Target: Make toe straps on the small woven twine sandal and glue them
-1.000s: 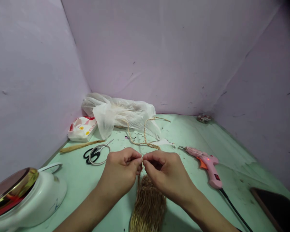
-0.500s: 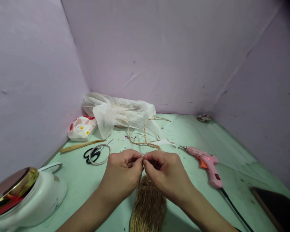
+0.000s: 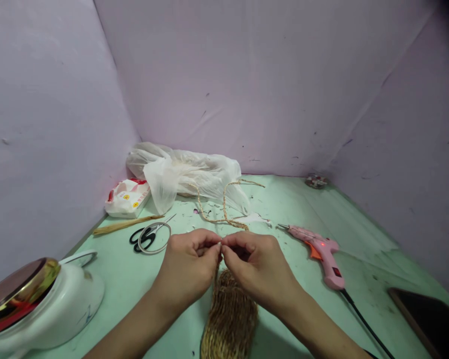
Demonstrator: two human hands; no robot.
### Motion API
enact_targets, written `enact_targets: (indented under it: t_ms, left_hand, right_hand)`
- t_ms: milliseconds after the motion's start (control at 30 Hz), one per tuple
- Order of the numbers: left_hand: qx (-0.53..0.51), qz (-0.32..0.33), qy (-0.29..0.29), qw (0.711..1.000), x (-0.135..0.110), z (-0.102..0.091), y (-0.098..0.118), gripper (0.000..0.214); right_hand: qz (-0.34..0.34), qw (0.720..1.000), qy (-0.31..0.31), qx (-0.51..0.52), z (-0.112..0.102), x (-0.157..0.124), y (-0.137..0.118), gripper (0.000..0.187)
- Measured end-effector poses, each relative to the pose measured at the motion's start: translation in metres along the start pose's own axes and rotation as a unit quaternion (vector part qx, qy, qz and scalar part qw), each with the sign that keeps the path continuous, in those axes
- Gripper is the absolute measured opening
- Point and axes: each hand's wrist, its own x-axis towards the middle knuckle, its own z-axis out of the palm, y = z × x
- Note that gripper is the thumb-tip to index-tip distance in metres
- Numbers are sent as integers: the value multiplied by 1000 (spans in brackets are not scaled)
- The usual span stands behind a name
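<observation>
My left hand (image 3: 190, 267) and my right hand (image 3: 260, 269) meet fingertip to fingertip in the middle, both closed in a pinch. What lies between the fingers is too small and covered to make out; a tiny pale bit shows where they touch. Below them lies a brown and straw-coloured woven piece (image 3: 232, 314) with long rows of braided fibre. A thin brown strand drops from the left fingers towards it. Just beyond the hands, a braided straw cord (image 3: 224, 202) loops over the table, its near part hidden behind the right hand.
On the left are black-handled scissors (image 3: 144, 239), a pale ring (image 3: 155, 253), a straw bundle (image 3: 125, 226), a tissue pack (image 3: 129, 199) and a white lidded vessel (image 3: 71, 309). A plastic bag (image 3: 194, 172) sits behind. Right: a pink glue gun (image 3: 327, 257), its light lit, and a dark flat device (image 3: 426, 319).
Both hands keep nearly the same place and pinch. The left fingers have shifted slightly, and the brown strand below them shows more clearly.
</observation>
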Motion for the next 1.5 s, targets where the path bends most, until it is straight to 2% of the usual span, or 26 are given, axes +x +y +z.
enact_targets:
  t_ms: [300, 467, 633, 733, 833, 933, 1133, 1333, 1433, 1500]
  left_hand:
    - [-1, 4, 8, 1000, 1, 1, 1, 14]
    - [-14, 4, -2, 1000, 1, 0, 1, 11]
    - [-23, 13, -10, 1000, 1, 0, -1, 11]
    - [-60, -28, -7, 998, 5, -1, -2, 20]
    - [-74, -77, -49, 993, 9, -3, -2, 19]
    - [-67, -85, -81, 991, 11, -5, -2, 20]
    - [-110, -64, -70, 989, 12, -7, 0, 13]
    - [-148, -81, -135, 976, 14, -11, -4, 13]
    - [-136, -89, -176, 971, 15, -13, -4, 11]
    - [-116, -97, -183, 971, 14, -13, -2, 10]
  right_hand:
    - [37, 998, -7, 47, 1, 1, 0, 20]
    - [87, 992, -23, 84, -1, 2, -3, 17]
    - [102, 991, 3, 89, 1, 5, -2, 16]
    - [113, 990, 20, 88, 2, 6, -2, 15]
    - [123, 989, 25, 82, 1, 7, -2, 16]
    - [117, 990, 24, 78, 0, 6, -3, 16]
    - [102, 992, 33, 69, -1, 6, 1, 14]
    - [75, 994, 4, 78, -1, 10, 7, 14]
    - [39, 997, -11, 73, -3, 10, 7, 13]
    - [24, 998, -16, 61, -5, 9, 6, 14]
